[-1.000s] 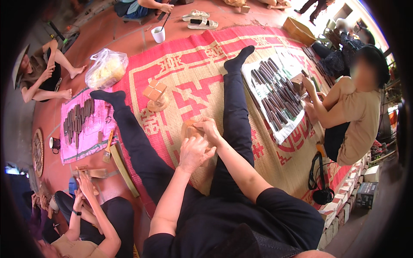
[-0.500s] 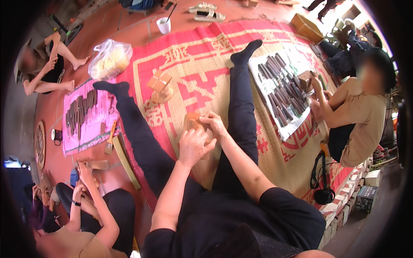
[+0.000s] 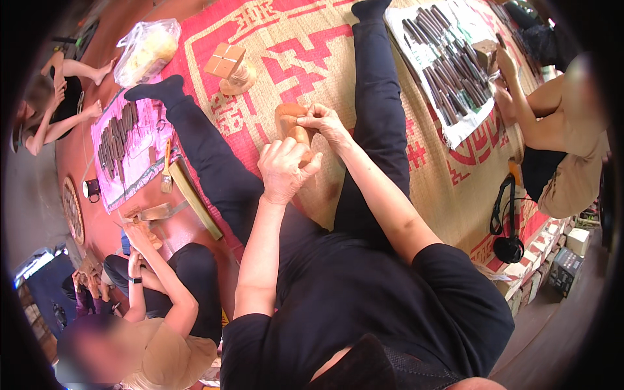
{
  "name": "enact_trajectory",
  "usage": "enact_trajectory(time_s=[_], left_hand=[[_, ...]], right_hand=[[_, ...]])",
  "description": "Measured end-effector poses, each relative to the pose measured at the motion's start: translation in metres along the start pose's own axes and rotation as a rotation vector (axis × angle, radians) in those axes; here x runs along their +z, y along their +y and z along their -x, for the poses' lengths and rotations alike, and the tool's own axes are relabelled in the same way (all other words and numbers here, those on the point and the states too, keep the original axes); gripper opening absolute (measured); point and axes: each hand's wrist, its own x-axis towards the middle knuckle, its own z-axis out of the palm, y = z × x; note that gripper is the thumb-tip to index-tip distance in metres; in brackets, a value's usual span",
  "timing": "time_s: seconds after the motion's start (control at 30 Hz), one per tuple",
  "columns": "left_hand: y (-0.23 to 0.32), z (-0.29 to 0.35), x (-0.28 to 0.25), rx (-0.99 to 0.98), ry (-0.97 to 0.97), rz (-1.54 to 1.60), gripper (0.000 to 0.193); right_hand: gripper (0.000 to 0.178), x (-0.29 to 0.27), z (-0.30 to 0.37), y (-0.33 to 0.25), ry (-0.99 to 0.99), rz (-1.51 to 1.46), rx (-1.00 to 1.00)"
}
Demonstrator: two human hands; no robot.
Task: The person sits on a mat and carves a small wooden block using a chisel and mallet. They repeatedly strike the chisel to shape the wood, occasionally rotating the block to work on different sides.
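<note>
A carved orange-brown wooden piece (image 3: 288, 114) with a rounded far end and a hollowed face is held between my legs, above the patterned mat. My left hand (image 3: 284, 170) curls over its near end, thumb sticking out to the right. At the piece's right side, my right hand (image 3: 327, 125) pinches with thumb and fingertips against the wood. Whether a small tool sits in that pinch I cannot make out. Beyond my left knee, a square wooden block (image 3: 225, 58) leans on a round turned wooden piece (image 3: 239, 79).
Chisels with dark handles (image 3: 448, 62) cover a white cloth at the right; more chisels (image 3: 117, 138) lie on a pink cloth (image 3: 141, 170) at the left. Near them are a brush (image 3: 167, 174) and a plastic bag (image 3: 148, 53). Co-workers sit on both sides. A black strapped object (image 3: 509, 248) lies right.
The view has tilted, so the surroundings sit higher in the picture. More of the wooden piece's hollowed face shows, with my left hand now around its near end.
</note>
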Motion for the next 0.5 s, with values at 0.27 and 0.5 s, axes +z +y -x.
enact_trajectory(time_s=[0.27, 0.5], left_hand=[[0.001, -0.003, 0.001, 0.014, -0.016, 0.013, 0.022], [-0.001, 0.001, -0.001, -0.008, 0.024, 0.019, 0.022]], right_hand=[[0.021, -0.007, -0.007, 0.007, 0.128, -0.131, -0.044], [0.024, -0.009, 0.011, 0.012, -0.026, -0.163, 0.005]])
